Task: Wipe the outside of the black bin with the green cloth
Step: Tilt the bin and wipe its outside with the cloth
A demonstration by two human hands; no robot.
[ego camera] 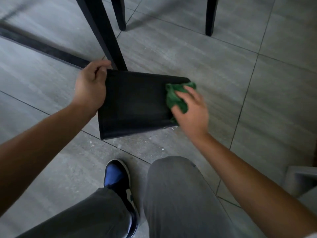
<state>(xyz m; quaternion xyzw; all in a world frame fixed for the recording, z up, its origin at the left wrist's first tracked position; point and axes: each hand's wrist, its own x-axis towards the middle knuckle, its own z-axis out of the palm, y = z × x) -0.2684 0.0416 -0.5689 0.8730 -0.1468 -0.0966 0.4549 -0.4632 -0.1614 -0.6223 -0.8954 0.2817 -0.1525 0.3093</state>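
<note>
My blue shoe [116, 177] nearest, black bin [135, 103] on the floor [223, 74] beyond, inside hidden, my right hand [192, 110], fingers spread, pressing green cloth [173, 98] on its right side, my left hand [91, 86], fingers curled round its far left corner

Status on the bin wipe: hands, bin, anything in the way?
Left hand grips black bin at its far left corner. Right hand presses green cloth on bin's right end. Black furniture leg close behind bin, near left hand.
</note>
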